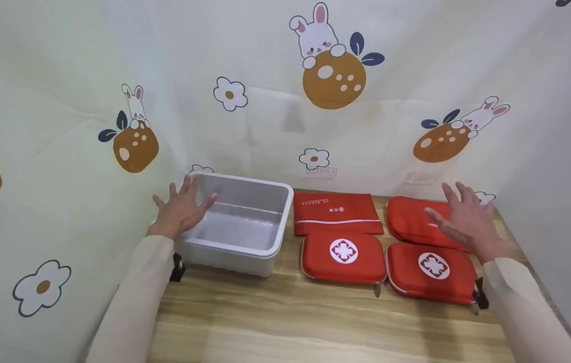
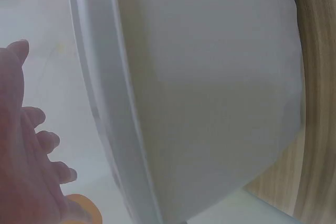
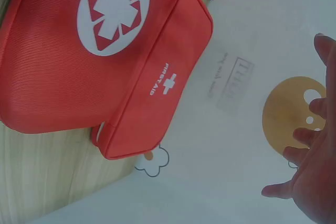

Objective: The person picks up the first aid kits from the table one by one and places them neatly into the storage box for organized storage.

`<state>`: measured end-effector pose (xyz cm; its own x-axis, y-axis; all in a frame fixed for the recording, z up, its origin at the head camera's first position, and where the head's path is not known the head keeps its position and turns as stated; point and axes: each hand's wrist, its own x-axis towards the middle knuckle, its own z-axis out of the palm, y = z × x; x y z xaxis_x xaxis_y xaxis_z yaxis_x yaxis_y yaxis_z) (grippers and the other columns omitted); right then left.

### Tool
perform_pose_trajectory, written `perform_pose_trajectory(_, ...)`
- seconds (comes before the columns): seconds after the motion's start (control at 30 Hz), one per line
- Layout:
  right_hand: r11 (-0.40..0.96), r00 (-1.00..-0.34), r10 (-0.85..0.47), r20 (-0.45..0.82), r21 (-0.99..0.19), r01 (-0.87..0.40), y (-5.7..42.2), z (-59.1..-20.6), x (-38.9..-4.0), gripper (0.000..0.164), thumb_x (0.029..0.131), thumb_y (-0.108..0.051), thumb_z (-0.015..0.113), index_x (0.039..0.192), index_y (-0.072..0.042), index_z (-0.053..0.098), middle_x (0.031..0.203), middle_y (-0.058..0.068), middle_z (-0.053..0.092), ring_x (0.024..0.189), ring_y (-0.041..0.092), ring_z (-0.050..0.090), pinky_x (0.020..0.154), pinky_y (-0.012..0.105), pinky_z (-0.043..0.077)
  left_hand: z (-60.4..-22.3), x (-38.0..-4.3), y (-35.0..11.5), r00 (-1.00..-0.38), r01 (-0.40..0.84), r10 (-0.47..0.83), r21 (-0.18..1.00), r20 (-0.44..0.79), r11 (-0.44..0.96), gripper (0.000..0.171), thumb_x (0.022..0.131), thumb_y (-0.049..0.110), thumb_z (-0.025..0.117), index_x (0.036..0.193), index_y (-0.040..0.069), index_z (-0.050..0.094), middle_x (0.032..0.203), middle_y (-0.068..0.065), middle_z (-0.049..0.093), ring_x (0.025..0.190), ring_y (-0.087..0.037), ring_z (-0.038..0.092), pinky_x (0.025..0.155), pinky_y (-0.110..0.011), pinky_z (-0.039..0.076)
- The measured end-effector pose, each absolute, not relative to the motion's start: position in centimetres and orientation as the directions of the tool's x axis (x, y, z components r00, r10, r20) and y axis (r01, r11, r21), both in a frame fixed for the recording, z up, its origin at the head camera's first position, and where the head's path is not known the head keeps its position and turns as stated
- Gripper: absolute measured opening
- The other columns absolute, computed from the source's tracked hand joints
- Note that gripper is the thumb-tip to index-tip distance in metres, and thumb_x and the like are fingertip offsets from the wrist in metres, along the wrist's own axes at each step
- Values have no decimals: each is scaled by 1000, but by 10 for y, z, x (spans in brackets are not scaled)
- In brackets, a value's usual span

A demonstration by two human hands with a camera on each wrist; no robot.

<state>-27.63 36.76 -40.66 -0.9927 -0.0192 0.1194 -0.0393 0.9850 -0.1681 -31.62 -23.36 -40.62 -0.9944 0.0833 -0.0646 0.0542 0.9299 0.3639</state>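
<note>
My left hand point(image 1: 180, 212) hovers over the left side of a light grey plastic bin point(image 1: 230, 256), fingers spread and holding nothing. The bin's inside shows bare in the head view; its outer wall point(image 2: 220, 93) fills much of the left wrist view. On the right, my right hand point(image 1: 470, 222) is raised with spread fingers above a soft red first aid pouch point(image 1: 411, 218). In front of that pouch lies a red hard case point(image 1: 406, 277) with a white cross emblem. A matching red case point(image 1: 320, 262) sits to its left, and a flat red pouch point(image 1: 338, 214) lies behind that one.
A wood-grain table point(image 1: 285, 322) carries everything. Pale fabric walls point(image 1: 260, 126) printed with rabbits, oranges and flowers rise at the back and both sides. The bin stands left of the red cases, close to the left wall.
</note>
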Motion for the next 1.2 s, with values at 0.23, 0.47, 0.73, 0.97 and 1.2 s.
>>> perform_pose_trajectory(0.23, 973, -997, -13, 81, -231, -31, 374, -420, -266, 97, 92, -62, 54, 156, 1, 20, 152, 40, 21, 136, 62, 24, 105, 83, 16, -412, -312, -247, -996, -15, 22, 428, -83, 904, 91, 98, 69, 28, 162, 8, 5, 167, -27, 0, 151, -56, 0, 114, -78, -1)
perform_pose_trajectory(0.47, 956, -999, 44, -19, -291, 48, 385, -435, -256, 105, 87, -61, 63, 157, 1, 15, 152, 41, 18, 135, 62, 23, 104, 82, 17, -421, -309, -259, -997, -62, -32, 491, -68, 869, 91, 100, 67, 27, 159, 0, 12, 164, -30, 17, 150, -52, 19, 118, -69, 18)
perform_pose_trajectory(0.73, 941, -992, 80, -93, -322, 106, 394, -455, -245, 105, 86, -55, 68, 155, 5, 16, 149, 43, 18, 130, 62, 27, 102, 80, 29, -430, -307, -268, -989, -149, -123, 575, -84, 804, 85, 102, 61, 29, 158, -1, 14, 158, -29, 28, 141, -48, 36, 116, -67, 27)
perform_pose_trajectory(0.97, 913, -977, 111, -182, -369, 172, 402, -478, -235, 101, 88, -50, 67, 154, 9, 17, 148, 45, 18, 128, 62, 30, 102, 77, 35, -441, -304, -279, -980, -188, -192, 608, -59, 771, 67, 108, 42, 22, 154, -6, 24, 157, -31, 33, 144, -49, 35, 117, -63, 29)
perform_pose_trajectory(1.2, 842, -948, 171, -269, -460, 282, 413, -490, -229, 102, 91, -52, 63, 153, 13, 14, 144, 47, 16, 125, 59, 31, 106, 74, 34, -447, -302, -282, -970, -191, -245, 655, -9, 731, 57, 107, 28, 18, 151, -2, 38, 152, -28, 45, 137, -47, 45, 110, -62, 39)
